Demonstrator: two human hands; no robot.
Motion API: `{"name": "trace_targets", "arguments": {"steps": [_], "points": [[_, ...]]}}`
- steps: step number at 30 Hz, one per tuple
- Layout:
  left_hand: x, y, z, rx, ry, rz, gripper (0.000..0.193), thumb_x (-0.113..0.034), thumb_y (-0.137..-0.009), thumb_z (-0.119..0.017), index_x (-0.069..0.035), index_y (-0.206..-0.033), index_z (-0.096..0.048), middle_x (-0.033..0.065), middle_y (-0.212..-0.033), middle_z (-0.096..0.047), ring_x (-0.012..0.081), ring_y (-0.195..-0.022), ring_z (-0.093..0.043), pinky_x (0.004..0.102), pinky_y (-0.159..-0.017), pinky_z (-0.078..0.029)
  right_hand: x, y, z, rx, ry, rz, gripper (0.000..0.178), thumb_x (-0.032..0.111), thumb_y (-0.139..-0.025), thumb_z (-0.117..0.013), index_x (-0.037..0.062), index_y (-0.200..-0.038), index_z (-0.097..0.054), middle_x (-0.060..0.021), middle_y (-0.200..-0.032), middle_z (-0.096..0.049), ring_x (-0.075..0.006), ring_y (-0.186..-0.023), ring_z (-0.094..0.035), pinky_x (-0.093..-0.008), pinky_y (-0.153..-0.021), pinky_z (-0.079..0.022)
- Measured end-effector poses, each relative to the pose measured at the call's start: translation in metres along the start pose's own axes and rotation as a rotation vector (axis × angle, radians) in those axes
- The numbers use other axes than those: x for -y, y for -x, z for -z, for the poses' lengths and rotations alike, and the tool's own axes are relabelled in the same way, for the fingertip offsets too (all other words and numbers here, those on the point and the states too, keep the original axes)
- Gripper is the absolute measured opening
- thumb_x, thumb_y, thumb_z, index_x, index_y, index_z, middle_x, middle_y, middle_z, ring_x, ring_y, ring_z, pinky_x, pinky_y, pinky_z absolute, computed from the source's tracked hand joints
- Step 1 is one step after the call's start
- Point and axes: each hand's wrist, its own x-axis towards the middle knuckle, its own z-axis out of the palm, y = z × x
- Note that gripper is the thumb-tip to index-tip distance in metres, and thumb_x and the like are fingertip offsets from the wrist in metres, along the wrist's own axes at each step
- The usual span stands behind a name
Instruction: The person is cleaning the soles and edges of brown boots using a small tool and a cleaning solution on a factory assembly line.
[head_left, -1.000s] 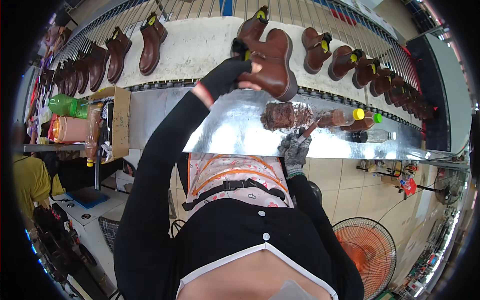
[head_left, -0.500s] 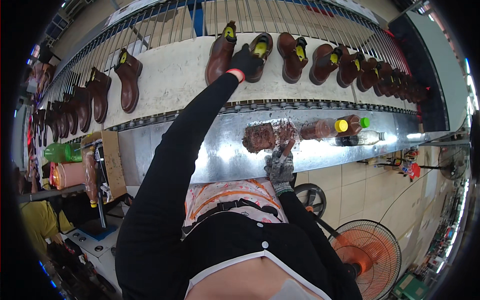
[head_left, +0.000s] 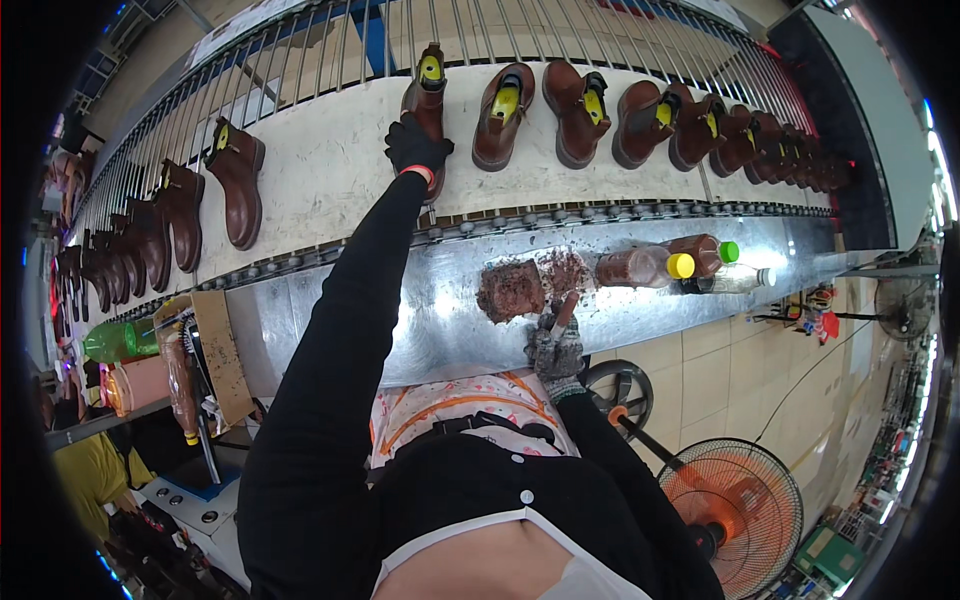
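Black-gloved left hand [head_left: 418,148] — grip round brown boot [head_left: 428,103], bare belt [head_left: 325,165] leftward — right hand [head_left: 556,352] holding brown handle [head_left: 566,310]

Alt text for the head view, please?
A black-gloved left hand is on a brown boot in a row of boots; the grey-gloved right hand holds a stick-like tool near a brown slab and bottles.

Beyond the steel ledge [head_left: 440,335], the black-gloved left hand [head_left: 418,147] covers the front of a brown leather ankle boot [head_left: 427,98]. At the ledge's near edge, the gray-gloved right hand [head_left: 556,352] grasps a brown-handled tool [head_left: 567,308]. Three plastic bottles [head_left: 630,268] lie on the ledge's right part.
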Motion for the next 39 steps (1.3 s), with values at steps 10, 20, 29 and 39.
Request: {"name": "trace_targets", "arguments": {"steps": [10, 20, 29, 39], "points": [[0.071, 0.038, 0.061, 0.156, 0.122, -0.170, 0.082, -0.045, -0.052, -0.079, -0.003, -0.114, -0.047, 0.0204, -0.102, -0.060, 0.0356, -0.094, -0.059, 0.0428, -0.081, -0.048, -0.012, -0.005, 0.000, 0.027, 0.014, 0.025, 0.031, 0.021, -0.088, -0.053, 0.0048, -0.112, -0.044, -0.0016, -0.077, -0.052, -0.0107, -0.053, -0.052, -0.0252, -0.043, -0.043], [0.150, 0.220, 0.130, -0.042, 0.340, -0.195, 0.074, -0.037, -0.050, -0.083, -0.003, -0.106, -0.049, 0.0165, -0.099, -0.058, 0.0343, -0.091, -0.058, 0.0410, -0.075, -0.047, -0.024, -0.007, 0.007, 0.006, 0.129, 0.300, 0.040, 0.014, -0.088, -0.051, 0.0043, -0.125, -0.038, -0.0028, -0.086, -0.049, -0.0106, -0.060, -0.048, -0.0259, -0.050, -0.044], [0.170, 0.269, 0.134, 0.096, 0.577, 0.004, 0.055, -0.025, -0.069, -0.068, -0.001, -0.114, -0.048, 0.0131, -0.105, -0.058, 0.0272, -0.092, -0.057, 0.0356, -0.077, -0.045, 0.053, 0.053, -0.008, 0.234, 0.478, 0.252, 0.067, 0.023, -0.083, -0.060, -0.0043, -0.136, -0.028, -0.0258, -0.119, -0.051, -0.0363, -0.106, -0.053, -0.0396, -0.090, -0.043], [0.148, 0.165, 0.156, 0.331, 1.596, 0.051, 0.054, -0.037, -0.094, -0.037, 0.000, -0.133, -0.039, 0.0102, -0.117, -0.056, 0.0144, -0.096, -0.055, 0.0246, -0.083, -0.044, 0.021, 0.063, 0.021, 0.166, 0.639, 0.262, 0.053, 0.017, -0.091, -0.046, 0.0012, -0.139, -0.029, -0.0177, -0.113, -0.056, -0.0193, -0.078, -0.058, -0.0303, -0.070, -0.049]]}}
